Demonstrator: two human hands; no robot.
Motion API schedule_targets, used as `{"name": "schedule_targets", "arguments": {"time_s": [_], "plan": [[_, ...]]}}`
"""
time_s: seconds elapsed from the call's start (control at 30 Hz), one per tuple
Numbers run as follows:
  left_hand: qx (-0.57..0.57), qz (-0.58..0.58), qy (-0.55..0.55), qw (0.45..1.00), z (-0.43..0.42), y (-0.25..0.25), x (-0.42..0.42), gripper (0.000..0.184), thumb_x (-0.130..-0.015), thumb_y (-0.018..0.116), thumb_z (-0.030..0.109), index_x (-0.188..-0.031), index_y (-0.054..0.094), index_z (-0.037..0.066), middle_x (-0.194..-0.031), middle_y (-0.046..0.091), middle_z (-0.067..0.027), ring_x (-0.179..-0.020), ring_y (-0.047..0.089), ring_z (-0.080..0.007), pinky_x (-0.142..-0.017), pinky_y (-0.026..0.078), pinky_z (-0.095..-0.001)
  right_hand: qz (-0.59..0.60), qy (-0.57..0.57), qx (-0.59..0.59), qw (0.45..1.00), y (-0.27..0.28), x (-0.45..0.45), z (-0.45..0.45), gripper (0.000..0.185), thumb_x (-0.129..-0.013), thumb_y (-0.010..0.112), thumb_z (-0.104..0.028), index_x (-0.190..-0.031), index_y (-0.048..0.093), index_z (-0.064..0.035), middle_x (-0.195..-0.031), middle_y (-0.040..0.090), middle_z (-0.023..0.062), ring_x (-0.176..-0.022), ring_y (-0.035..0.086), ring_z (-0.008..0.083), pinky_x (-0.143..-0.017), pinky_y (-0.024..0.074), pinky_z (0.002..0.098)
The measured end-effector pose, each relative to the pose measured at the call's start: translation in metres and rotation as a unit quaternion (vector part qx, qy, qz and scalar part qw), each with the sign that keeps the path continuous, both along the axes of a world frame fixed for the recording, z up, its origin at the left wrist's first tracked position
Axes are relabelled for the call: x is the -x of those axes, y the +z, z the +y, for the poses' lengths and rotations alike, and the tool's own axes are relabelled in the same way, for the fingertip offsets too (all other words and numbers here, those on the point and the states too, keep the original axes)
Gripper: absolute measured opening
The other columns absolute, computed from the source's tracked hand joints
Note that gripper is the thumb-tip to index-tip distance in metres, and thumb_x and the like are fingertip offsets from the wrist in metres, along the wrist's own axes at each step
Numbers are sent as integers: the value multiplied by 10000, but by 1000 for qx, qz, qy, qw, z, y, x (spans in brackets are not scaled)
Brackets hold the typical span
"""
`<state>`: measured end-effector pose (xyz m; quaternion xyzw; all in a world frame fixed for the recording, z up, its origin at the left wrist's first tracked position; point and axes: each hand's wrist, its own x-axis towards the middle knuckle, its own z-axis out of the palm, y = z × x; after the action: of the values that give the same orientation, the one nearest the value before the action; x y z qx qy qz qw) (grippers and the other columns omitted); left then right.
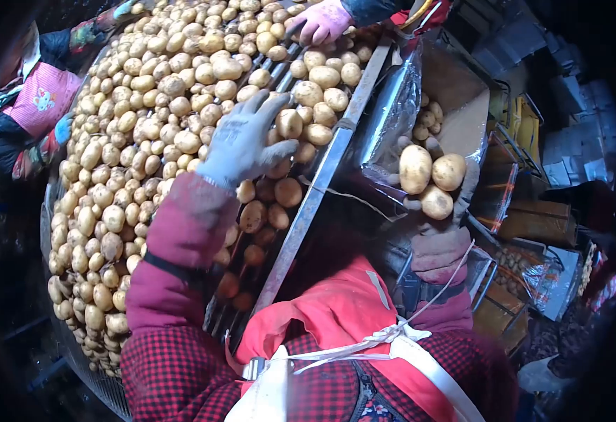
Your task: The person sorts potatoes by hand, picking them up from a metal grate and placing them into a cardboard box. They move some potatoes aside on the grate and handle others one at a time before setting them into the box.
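Observation:
My left hand [244, 139], in a grey glove, reaches over the sorting table with its fingers stretched out and thumb apart. It lies over or against potatoes [289, 124] beside the metal rail; no potato shows in its grip. My right hand [468, 184], in a dirty glove, is cupped from below around three potatoes [415, 169]. They are large, pale and smudged with soil, and the hand holds them at the near edge of a cardboard box [462, 91]. Silvery plastic lines this box, and smaller-looking potatoes [431, 116] lie inside.
A broad heap of potatoes [139, 141] covers the table. A metal rail [329, 165] separates it from the box. Another person's pink-gloved hand [324, 21] rests at the far end. A second person [44, 98] stands at the left. Several boxes and crates [540, 218] stand on the right.

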<state>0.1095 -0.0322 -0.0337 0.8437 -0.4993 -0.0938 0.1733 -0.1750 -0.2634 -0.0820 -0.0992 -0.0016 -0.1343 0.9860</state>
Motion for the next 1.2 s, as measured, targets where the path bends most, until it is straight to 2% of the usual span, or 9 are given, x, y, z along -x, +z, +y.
{"name": "schedule_targets", "arguments": {"time_s": [0.17, 0.27, 0.4, 0.5, 0.57, 0.63, 0.73, 0.93, 1.2], "plan": [[-56, 7, -41, 998, -47, -43, -43, 858, -783, 829, 536, -1481, 551, 121, -1500, 525, -231, -1397, 497, -437, -1149, 432, -509, 266, -140, 40, 953, 11, 10, -20, 767, -956, 571, -723, -1418, 609, -112, -1239, 709, 221, -990, 738, 420, -696, 671, 479], [-62, 47, -29, 997, -52, -41, -47, 894, -746, 855, 540, -1465, 555, 100, -1444, 562, -214, -1356, 538, -406, -1124, 455, -495, 317, -131, 97, 934, -2, 13, -49, 702, -999, 572, -653, -1405, 608, -82, -1149, 723, 207, -958, 750, 323, -757, 661, 423], [-112, 59, -12, 992, -48, -27, -37, 878, -733, 865, 530, -1436, 575, 93, -1346, 610, -201, -1287, 577, -410, -1096, 466, -492, 345, -81, 359, 863, -35, 14, -80, 486, -1068, 602, -409, -1387, 622, -42, -1366, 623, 147, -1116, 671, 241, -893, 596, 368], [-155, 27, -13, 987, -37, -16, -28, 918, -732, 857, 588, -1454, 569, 99, -1330, 613, -225, -1261, 596, -422, -1051, 494, -507, 416, -299, 565, 647, 0, -31, -67, 499, -1046, 660, -145, -1477, 509, 56, -1361, 640, 144, -1230, 609, 163, -1043, 500, 301], [-152, 27, -22, 988, -24, -24, -35, 958, -732, 851, 636, -1472, 556, 104, -1302, 630, -257, -1223, 626, -444, -1013, 519, -516, 322, -204, 536, 754, 23, -67, -54, 497, -1041, 650, -106, -1502, 513, 19, -1330, 647, 124, -1196, 606, 144, -1023, 494, 290], [-176, 47, -6, 983, -22, -9, -31, 939, -743, 853, 621, -1476, 555, 116, -1291, 643, -260, -1203, 640, -450, -1010, 522, -513, 325, -124, 649, 677, 35, -111, -33, 450, -999, 703, -186, -1428, 633, -68, -1258, 673, 59, -978, 617, 90, -917, 505, 252], [-198, 108, 5, 974, -15, -1, -36, 853, -786, 863, 529, -1489, 553, 159, -1285, 677, -238, -1160, 675, -448, -1012, 527, -497, 199, -98, 834, 506, 27, -173, -17, 577, -948, 711, -406, -1440, 626, -117, -1405, 640, 187, -1324, 607, 350, -1119, 468, 424], [-157, 109, 0, 982, 9, -5, -46, 665, -809, 844, 481, -1372, 640, 193, -1203, 710, -163, -1159, 676, -374, -987, 533, -473, 199, 62, 943, 258, 8, -262, 0, 603, -899, 698, -501, -1407, 660, -178, -1416, 597, 187, -1305, 544, 420, -1116, 447, 512], [-121, 65, 28, 990, 4, -19, -41, 499, -846, 798, 369, -1289, 666, 181, -1122, 732, -159, -1066, 713, -369, -908, 560, -481, 237, 142, 947, 166, 18, -277, 12, 602, -840, 748, -498, -1343, 695, -172, -1355, 588, 203, -1274, 565, 418, -1031, 490, 546]]}}
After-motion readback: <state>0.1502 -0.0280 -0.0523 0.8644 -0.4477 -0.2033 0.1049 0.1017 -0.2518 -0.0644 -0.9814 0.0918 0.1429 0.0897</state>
